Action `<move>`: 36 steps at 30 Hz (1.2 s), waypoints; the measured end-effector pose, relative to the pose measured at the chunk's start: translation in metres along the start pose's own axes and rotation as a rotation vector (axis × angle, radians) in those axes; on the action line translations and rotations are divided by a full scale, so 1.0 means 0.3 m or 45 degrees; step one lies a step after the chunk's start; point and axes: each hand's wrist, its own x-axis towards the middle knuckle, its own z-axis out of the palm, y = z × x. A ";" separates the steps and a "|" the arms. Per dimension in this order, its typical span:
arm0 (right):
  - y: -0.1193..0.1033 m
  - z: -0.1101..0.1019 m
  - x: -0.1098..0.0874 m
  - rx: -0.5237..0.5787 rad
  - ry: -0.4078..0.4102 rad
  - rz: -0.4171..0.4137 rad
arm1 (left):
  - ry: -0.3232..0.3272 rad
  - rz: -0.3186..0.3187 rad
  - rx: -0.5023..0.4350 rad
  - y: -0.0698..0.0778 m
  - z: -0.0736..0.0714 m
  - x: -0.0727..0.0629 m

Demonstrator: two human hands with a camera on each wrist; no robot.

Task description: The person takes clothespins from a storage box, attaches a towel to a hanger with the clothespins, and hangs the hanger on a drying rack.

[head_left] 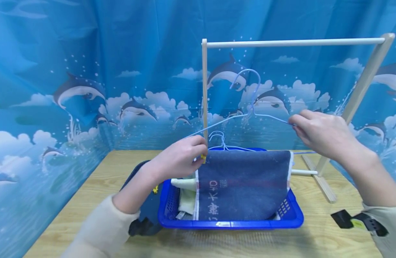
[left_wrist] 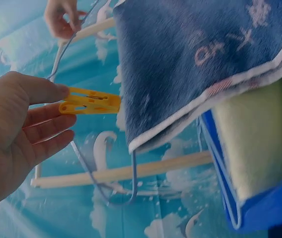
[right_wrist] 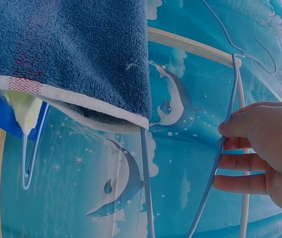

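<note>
A dark blue towel [head_left: 243,186] with white edging hangs folded over the lower bar of a light blue wire hanger [head_left: 231,120]. My right hand [head_left: 323,132] pinches the hanger's right shoulder; the right wrist view shows thumb and fingers on the wire [right_wrist: 220,144]. Between thumb and fingertips my left hand [head_left: 181,156] holds a yellow clothespin [left_wrist: 92,101]. In the left wrist view its tip is at the towel's upper corner [left_wrist: 136,109]; whether it grips the cloth I cannot tell. The towel's lower part hangs in front of and partly inside a blue basket [head_left: 230,224].
A drying rack [head_left: 294,43] of pale bars stands behind the basket. More hangers [head_left: 222,141] and a pale green cloth [head_left: 186,200] are in the basket. To its left lie dark cloth [head_left: 149,208] and another yellow clothespin [head_left: 155,189] on the wooden table [head_left: 98,186].
</note>
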 end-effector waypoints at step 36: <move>-0.034 0.016 0.016 -0.007 0.124 -0.076 | 0.175 0.198 0.332 0.173 0.157 0.250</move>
